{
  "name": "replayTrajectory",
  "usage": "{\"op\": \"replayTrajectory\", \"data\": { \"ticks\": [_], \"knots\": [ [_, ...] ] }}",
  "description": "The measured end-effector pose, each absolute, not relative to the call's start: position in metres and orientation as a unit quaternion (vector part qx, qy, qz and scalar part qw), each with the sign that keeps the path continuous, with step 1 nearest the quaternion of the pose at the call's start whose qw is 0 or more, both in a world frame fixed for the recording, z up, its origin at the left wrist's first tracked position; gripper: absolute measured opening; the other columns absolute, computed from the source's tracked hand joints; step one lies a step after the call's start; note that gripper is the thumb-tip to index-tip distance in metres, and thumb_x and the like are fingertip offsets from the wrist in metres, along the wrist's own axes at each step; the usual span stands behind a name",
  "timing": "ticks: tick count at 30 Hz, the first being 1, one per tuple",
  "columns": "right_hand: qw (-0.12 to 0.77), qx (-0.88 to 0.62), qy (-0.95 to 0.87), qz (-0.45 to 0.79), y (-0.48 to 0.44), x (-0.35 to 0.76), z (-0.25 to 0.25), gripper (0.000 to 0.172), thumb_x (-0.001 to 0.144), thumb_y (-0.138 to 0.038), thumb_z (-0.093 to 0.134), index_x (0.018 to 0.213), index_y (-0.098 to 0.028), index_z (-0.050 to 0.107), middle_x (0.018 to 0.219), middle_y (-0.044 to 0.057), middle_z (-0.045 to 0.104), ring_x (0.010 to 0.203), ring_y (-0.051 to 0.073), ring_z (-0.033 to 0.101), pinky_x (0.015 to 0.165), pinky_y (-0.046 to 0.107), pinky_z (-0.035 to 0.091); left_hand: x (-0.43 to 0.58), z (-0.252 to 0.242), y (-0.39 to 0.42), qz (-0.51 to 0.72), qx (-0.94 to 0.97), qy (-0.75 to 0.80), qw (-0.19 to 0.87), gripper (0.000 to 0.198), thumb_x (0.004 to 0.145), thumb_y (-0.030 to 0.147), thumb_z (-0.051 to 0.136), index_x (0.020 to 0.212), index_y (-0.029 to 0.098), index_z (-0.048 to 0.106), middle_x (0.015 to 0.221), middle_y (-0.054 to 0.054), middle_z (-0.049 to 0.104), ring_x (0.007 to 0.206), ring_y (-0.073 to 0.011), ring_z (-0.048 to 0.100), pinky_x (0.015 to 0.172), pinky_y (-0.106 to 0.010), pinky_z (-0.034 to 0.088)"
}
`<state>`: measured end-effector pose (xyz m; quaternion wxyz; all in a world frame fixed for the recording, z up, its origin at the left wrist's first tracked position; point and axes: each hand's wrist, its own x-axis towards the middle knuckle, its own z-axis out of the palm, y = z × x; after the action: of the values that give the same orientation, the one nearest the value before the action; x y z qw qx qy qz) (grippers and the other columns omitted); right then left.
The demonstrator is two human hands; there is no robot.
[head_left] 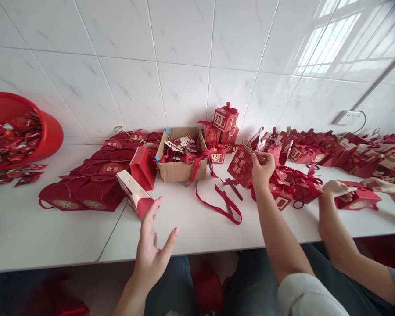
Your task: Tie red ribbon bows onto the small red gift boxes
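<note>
My left hand hovers over the near edge of the white table, open with fingers spread and nothing in it. Just beyond its fingertips a red and white gift box lies on its side. My right hand reaches further out and is closed on the top of a red paper gift bag with gold characters, held tilted above the table. A loose red ribbon lies between my two hands.
A cardboard box of red items stands at centre back, with folded red bags to its left and tied red boxes stacked behind. A red basin of sweets sits far left. At right, another person's hands hold a red box.
</note>
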<state>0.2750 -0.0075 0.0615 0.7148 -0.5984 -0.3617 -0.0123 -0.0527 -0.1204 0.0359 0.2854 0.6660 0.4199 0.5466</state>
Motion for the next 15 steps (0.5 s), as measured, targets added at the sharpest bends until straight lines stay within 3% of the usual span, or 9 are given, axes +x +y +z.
{"op": "replayTrajectory", "data": {
  "ticks": [3,6,11,15],
  "knots": [
    [0.706,-0.607,-0.364,-0.019,0.009,0.285,0.055,0.032,0.076,-0.038,0.064,0.097,-0.015,0.056,0.108,0.014,0.063,0.103,0.025,0.06,0.087,0.043,0.048,-0.063,0.032,-0.117,0.561,0.642,0.447,0.27,0.064,0.082,0.027,0.063,0.139,0.028,0.034,0.146,-0.01,0.038,0.138,-0.0278,0.031,0.113,-0.048,0.024],
    [0.699,-0.595,-0.395,-0.031,-0.004,0.267,0.042,0.027,0.079,-0.036,0.061,0.098,-0.017,0.059,0.112,0.013,0.063,0.108,0.025,0.058,0.093,0.044,0.043,-0.069,0.02,-0.102,0.577,0.619,0.496,0.196,0.061,0.079,0.03,0.065,0.134,0.026,0.038,0.141,-0.012,0.042,0.133,-0.0289,0.037,0.108,-0.046,0.03],
    [0.678,-0.572,-0.461,-0.026,-0.036,0.218,0.031,0.013,0.08,-0.032,0.061,0.081,-0.019,0.062,0.105,0.012,0.064,0.104,0.026,0.059,0.087,0.043,0.046,-0.078,-0.001,-0.051,0.614,0.528,0.586,-0.016,0.075,0.062,0.039,0.078,0.121,0.018,0.037,0.126,-0.016,0.038,0.121,-0.0314,0.04,0.095,-0.046,0.041],
    [0.671,-0.546,-0.502,0.008,-0.052,0.192,0.031,0.008,0.082,-0.028,0.059,0.08,-0.02,0.062,0.107,0.012,0.062,0.102,0.024,0.059,0.083,0.04,0.048,-0.091,0.0,-0.016,0.617,0.455,0.631,-0.119,0.073,0.051,0.043,0.082,0.103,0.017,0.039,0.113,-0.013,0.04,0.114,-0.0336,0.041,0.099,-0.055,0.033]
  ]
}}
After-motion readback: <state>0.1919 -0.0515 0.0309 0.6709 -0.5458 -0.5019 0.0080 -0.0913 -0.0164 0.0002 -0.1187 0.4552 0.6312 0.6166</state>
